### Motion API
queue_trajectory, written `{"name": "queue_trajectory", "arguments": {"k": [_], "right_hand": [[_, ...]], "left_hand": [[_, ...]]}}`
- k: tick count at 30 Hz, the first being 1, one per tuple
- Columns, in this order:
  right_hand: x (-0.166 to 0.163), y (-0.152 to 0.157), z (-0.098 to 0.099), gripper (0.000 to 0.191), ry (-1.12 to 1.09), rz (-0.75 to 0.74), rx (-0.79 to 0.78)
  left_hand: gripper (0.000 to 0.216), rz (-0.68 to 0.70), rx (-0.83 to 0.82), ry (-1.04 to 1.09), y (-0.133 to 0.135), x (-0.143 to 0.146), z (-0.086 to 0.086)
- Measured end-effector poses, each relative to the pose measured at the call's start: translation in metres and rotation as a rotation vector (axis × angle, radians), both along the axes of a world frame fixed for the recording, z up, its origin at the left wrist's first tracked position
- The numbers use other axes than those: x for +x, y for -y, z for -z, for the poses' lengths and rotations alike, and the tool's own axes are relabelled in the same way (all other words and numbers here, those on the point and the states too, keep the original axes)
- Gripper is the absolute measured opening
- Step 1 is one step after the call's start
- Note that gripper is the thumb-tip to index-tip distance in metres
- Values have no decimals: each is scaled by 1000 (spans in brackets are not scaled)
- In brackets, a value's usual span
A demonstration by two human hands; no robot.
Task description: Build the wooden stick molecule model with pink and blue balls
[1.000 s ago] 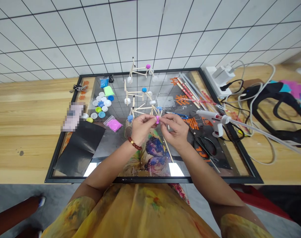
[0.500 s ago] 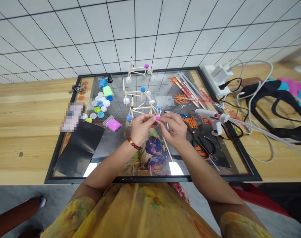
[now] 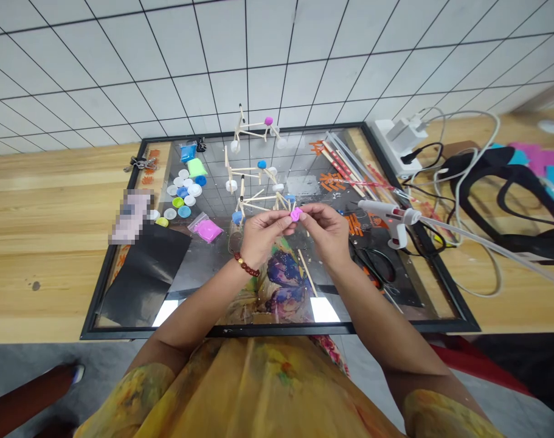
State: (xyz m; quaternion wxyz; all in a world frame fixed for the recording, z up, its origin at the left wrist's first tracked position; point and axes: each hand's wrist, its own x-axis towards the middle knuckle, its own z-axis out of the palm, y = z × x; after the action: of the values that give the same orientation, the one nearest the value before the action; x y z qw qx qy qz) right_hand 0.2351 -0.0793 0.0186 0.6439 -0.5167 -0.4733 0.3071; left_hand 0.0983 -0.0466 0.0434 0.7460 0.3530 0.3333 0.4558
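Between the fingertips of both hands is a small lump of bright pink modelling clay [image 3: 296, 214]. My left hand [image 3: 265, 238] pinches it from the left, and my right hand [image 3: 328, 236] from the right. Just beyond the fingers stands a small stick model [image 3: 258, 201] with blue pieces at its lower parts; my hands hide some of it. Behind it are a second stick model [image 3: 247, 170] with a blue ball and a third [image 3: 253, 129] with a pink ball, both on white round pieces. An opened bag of pink clay [image 3: 208, 230] lies to the left.
Bottle caps [image 3: 184, 191], clay packets [image 3: 196, 167] and a black sheet [image 3: 146, 274] lie at left. On the right are a hot glue gun [image 3: 393, 219], black-handled scissors [image 3: 377, 264], several sticks [image 3: 345, 164], a power strip [image 3: 395, 146] and cables. A loose stick [image 3: 308, 273] lies near my right wrist.
The pink clay has moved slightly right and up with my fingertips, showing more of its surface. My right hand has shifted a little to the right.
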Motion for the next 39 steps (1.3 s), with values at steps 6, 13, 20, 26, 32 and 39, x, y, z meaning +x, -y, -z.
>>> {"name": "queue_trajectory", "arguments": {"k": [6,13,20,26,32,39], "right_hand": [[-1,3,-7,9,296,5,140],[-2,3,-4,16,315,25,117],[-4,2,2,12,230,44,23],[-7,11,-13,7,506,114,200],[-5,8,-12,4,414,38,152],[-3,-2,-6,23,-117,-91,-76]], "left_hand": [[36,-19,-17,-19,-2,-2,1],[32,-49,3,-42,-1,-1,-1],[30,-133,40,-75,1,1,-2],[26,-167,23,-109,1,2,0],[25,-131,81,-110,1,0,1],[20,-32,91,-92,1,-3,0]]}}
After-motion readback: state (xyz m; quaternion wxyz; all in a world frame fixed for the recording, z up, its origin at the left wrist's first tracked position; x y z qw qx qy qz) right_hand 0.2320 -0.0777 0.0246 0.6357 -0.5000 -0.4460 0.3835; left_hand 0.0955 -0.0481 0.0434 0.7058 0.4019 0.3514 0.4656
